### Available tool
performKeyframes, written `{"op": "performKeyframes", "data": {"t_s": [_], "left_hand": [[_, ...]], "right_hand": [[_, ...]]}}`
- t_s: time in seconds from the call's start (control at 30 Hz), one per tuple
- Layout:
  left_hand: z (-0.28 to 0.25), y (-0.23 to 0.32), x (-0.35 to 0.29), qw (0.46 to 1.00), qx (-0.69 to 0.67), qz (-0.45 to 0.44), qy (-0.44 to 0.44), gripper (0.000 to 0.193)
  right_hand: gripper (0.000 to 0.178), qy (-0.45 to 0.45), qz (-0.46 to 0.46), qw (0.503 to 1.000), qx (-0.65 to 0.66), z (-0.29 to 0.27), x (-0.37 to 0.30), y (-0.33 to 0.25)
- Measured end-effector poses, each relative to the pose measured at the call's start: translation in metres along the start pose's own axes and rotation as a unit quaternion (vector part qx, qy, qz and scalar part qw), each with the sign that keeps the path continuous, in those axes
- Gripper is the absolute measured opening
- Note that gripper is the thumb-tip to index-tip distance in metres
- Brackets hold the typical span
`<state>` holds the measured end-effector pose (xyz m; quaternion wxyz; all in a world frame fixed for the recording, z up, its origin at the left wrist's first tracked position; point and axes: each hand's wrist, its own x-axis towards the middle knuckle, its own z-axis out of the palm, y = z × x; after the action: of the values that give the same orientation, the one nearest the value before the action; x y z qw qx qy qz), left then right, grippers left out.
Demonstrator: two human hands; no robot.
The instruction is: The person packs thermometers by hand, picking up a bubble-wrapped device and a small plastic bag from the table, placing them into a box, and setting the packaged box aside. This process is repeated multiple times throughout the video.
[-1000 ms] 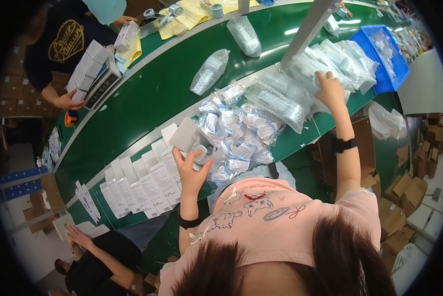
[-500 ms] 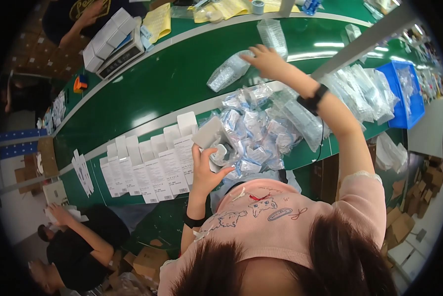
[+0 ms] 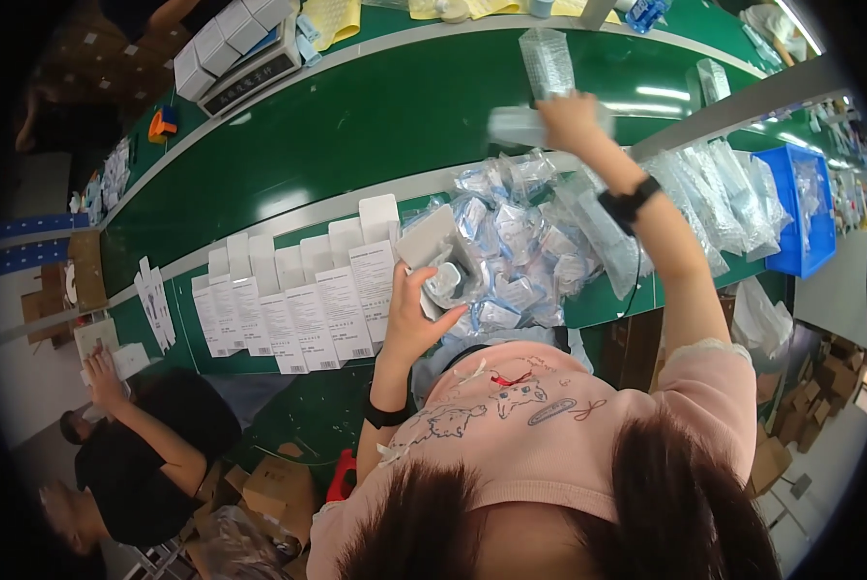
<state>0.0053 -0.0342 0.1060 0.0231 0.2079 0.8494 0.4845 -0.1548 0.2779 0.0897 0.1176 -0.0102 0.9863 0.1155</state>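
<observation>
My left hand (image 3: 414, 319) is closed round an open white box (image 3: 428, 238), tilted so that its inside shows. In the box lies a white rounded item (image 3: 445, 280) in clear plastic. My right hand (image 3: 573, 124), fingers closed, grips a clear bubble-wrap pouch (image 3: 517, 127) above the far green surface; motion blurs the pouch. Another bubble-wrap pouch (image 3: 547, 64) lies just beyond that hand. Between my hands and me is a heap of small clear bags (image 3: 517, 228) with white and blue contents.
Overlapping white boxes (image 3: 329, 290) line the left. More bubble-wrap pouches (image 3: 709, 203) lie right, near a blue bin (image 3: 806, 217). A grey metal post (image 3: 733, 106) slants across the right. A scale (image 3: 250, 77) carries white boxes at the far left. A co-worker (image 3: 163, 445) sits lower left.
My right hand has taken the nearer bubble-wrap pouch off the far surface and moved right with it. My left hand and the box have shifted slightly right in the picture; so has the view.
</observation>
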Motion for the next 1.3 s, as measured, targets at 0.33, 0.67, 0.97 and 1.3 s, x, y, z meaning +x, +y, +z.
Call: {"op": "performKeyframes", "data": {"t_s": [0.33, 0.67, 0.97, 1.3], "left_hand": [[-0.003, -0.001, 0.028, 0.998, -0.042, 0.056, -0.001, 0.056], [0.013, 0.022, 0.061, 0.997, -0.022, 0.068, 0.022, 0.033], [-0.001, 0.024, 0.072, 0.985, -0.074, -0.145, 0.057, 0.012], [0.01, -0.016, 0.071, 0.979, -0.124, -0.095, 0.133, 0.012]], "right_hand": [[0.05, -0.01, -0.138, 0.977, 0.163, 0.067, -0.026, 0.02], [0.03, -0.04, -0.106, 0.986, 0.126, 0.107, -0.015, -0.012], [0.031, 0.262, -0.263, 0.837, 0.402, -0.095, -0.133, -0.02], [0.014, 0.202, -0.5, 0.833, 0.125, -0.085, -0.124, -0.105]]}}
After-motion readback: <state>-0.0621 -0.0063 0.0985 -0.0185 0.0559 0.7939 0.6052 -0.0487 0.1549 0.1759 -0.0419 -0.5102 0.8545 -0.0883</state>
